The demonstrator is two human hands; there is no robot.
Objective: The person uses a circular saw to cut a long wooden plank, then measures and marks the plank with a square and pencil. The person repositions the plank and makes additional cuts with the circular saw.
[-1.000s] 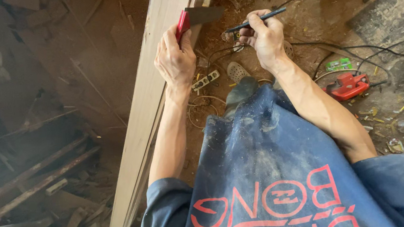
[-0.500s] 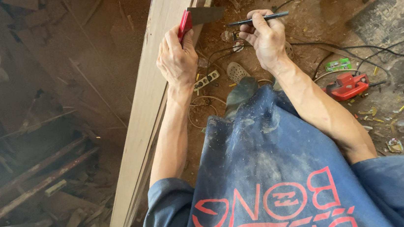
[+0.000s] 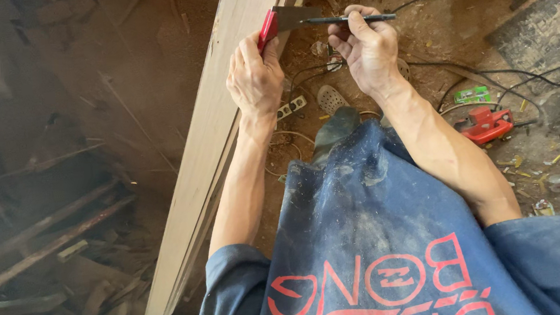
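— While the left hand (image 3: 255, 77) is closing around the red handle of the try square (image 3: 284, 20), where is that square sitting?

— It is lying against the top end of the long pale wooden plank (image 3: 213, 136), its metal blade sticking out to the right.

— And the right hand (image 3: 365, 50)?

— It is pinching a dark pencil (image 3: 352, 18), laying it along the blade's edge. A red power tool (image 3: 485, 124) is lying on the dirt floor, well apart.
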